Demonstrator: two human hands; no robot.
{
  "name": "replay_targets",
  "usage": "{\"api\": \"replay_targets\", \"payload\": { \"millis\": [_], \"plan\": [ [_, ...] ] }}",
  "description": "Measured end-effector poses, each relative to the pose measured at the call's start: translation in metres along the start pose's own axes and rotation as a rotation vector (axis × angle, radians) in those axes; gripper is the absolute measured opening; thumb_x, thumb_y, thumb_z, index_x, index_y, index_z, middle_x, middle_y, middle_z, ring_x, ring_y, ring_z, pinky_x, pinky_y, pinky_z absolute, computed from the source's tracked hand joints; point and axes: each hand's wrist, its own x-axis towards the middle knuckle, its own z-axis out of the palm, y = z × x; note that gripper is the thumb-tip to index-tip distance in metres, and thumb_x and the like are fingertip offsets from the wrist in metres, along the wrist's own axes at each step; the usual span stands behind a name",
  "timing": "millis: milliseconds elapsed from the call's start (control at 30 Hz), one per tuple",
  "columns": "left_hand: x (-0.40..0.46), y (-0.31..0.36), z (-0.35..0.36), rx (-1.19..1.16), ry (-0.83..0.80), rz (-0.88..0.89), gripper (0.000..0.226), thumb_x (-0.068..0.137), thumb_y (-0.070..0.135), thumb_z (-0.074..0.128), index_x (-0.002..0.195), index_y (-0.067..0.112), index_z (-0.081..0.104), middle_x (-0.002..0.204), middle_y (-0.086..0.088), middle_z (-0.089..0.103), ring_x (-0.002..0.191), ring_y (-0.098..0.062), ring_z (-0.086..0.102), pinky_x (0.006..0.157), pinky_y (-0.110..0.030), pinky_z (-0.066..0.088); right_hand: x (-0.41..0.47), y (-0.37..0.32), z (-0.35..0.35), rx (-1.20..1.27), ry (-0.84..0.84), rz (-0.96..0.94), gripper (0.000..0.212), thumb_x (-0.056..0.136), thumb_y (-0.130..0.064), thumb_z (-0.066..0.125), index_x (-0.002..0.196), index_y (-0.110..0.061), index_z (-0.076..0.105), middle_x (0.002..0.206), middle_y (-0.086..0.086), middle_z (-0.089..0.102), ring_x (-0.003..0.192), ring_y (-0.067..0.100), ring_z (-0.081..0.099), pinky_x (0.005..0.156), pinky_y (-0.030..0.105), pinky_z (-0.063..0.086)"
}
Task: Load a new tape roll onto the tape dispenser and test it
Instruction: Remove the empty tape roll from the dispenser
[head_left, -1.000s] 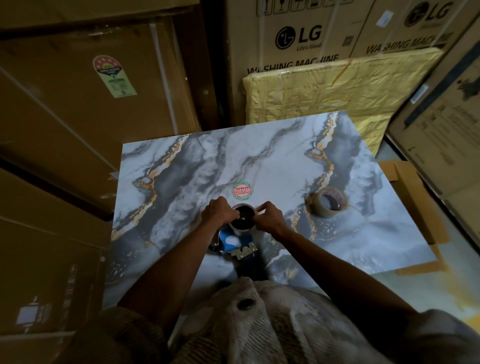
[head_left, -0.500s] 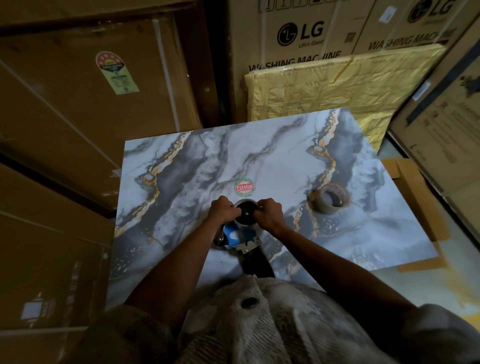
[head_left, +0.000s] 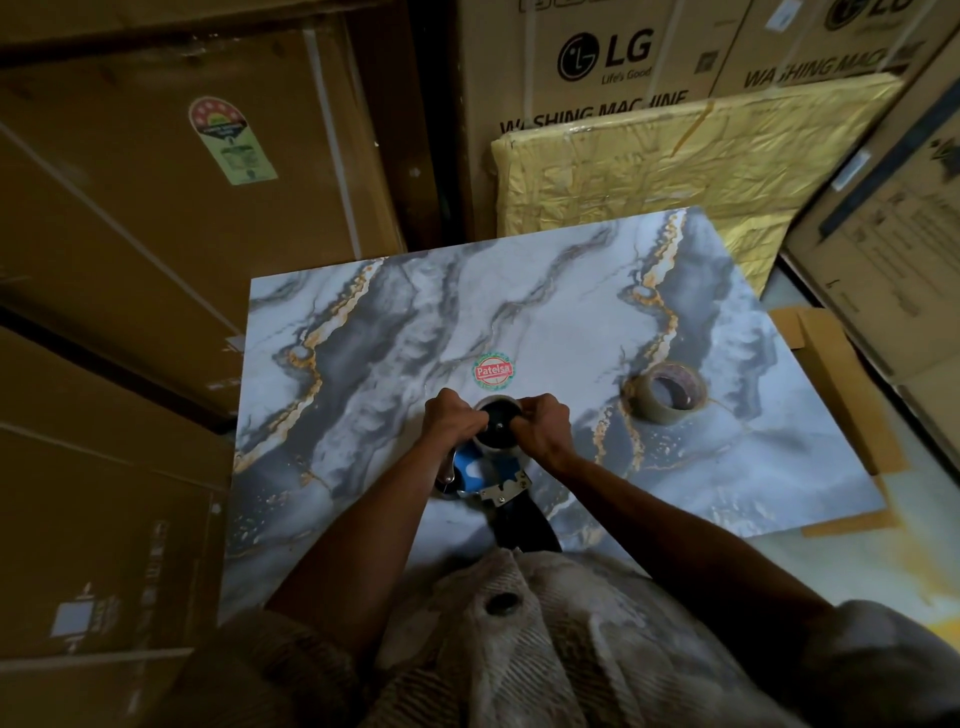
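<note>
- Tape dispenser (head_left: 485, 470) lies flat on the marble-pattern tabletop (head_left: 363, 364), handle toward the person, spool end away. My read: laid on its side so the hub faces up and both hands can work it.
- Left hand (head_left: 451, 418) sits on the left of the hub, fingers curled onto the rim of the ring (head_left: 496, 410) seated there. Probably bracing it against rotation.
- Ring on the hub: pale edge, dark centre. Can't tell if it's a spent core or just the hub flange; either way it looks like the step in hand is clearing or seating at the hub.
- Right hand (head_left: 540, 428) mirrors from the right, fingers bent in, pinching the ring's opposite edge. Opposed grip suits a straight pull or push along the axle.
- Red round sticker (head_left: 493, 371) just beyond the grip, irrelevant.
- Tape roll (head_left: 667, 392) lies flat well right of the grip, untouched, parked within right-hand reach. Not loaded yet.
</note>
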Motion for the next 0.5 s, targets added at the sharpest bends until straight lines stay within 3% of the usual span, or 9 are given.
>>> {"api": "replay_targets", "payload": {
  "millis": [67, 167, 267, 400, 500],
  "plan": [
    [-0.001, 0.002, 0.000, 0.006, -0.003, 0.007, 0.045, 0.059, 0.026, 0.070, 0.095, 0.001, 0.067, 0.101, -0.016, 0.070, 0.093, -0.028, 0.067, 0.052, -0.022, 0.040, -0.002, -0.002, -0.001, 0.005, 0.002, 0.005, 0.037, 0.054, -0.025, 0.050, 0.074, -0.010, 0.077, 0.060, 0.003, 0.056, 0.066, 0.016, 0.055, 0.059, 0.023, 0.043],
    [-0.001, 0.006, 0.001, 0.039, 0.005, 0.028, 0.020, 0.068, 0.020, 0.072, 0.078, 0.006, 0.062, 0.086, -0.011, 0.066, 0.080, -0.025, 0.062, 0.048, -0.022, 0.037, -0.005, -0.008, -0.006, -0.009, 0.017, 0.002, 0.007, 0.053, -0.024, 0.049, 0.051, -0.017, 0.050, 0.050, -0.003, 0.044, 0.059, 0.013, 0.048, 0.044, 0.020, 0.033],
    [0.000, 0.006, 0.002, 0.058, 0.030, 0.049, 0.021, 0.068, 0.020, 0.073, 0.067, 0.009, 0.054, 0.081, -0.010, 0.064, 0.075, -0.025, 0.061, 0.045, -0.021, 0.033, -0.004, -0.009, -0.007, -0.014, 0.032, -0.024, 0.012, 0.051, -0.023, 0.049, 0.046, -0.017, 0.040, 0.046, -0.005, 0.038, 0.051, 0.011, 0.042, 0.042, 0.020, 0.027],
    [-0.004, 0.004, 0.002, 0.039, 0.056, 0.069, 0.031, 0.068, 0.015, 0.071, 0.053, 0.011, 0.044, 0.058, -0.001, 0.046, 0.066, -0.020, 0.053, 0.043, -0.021, 0.028, -0.006, -0.011, -0.008, -0.044, 0.042, -0.043, 0.018, 0.052, -0.025, 0.049, 0.045, -0.015, 0.035, 0.045, -0.004, 0.033, 0.046, 0.006, 0.034, 0.041, 0.023, 0.024],
    [-0.006, 0.003, 0.000, 0.040, 0.041, 0.063, 0.029, 0.067, 0.016, 0.074, 0.057, 0.010, 0.048, 0.063, -0.003, 0.051, 0.067, -0.021, 0.055, 0.043, -0.021, 0.030, -0.007, -0.013, -0.011, -0.050, 0.009, -0.007, 0.013, 0.054, -0.025, 0.051, 0.047, -0.017, 0.043, 0.046, -0.006, 0.037, 0.051, 0.012, 0.042, 0.042, 0.020, 0.026]
  ]
}}
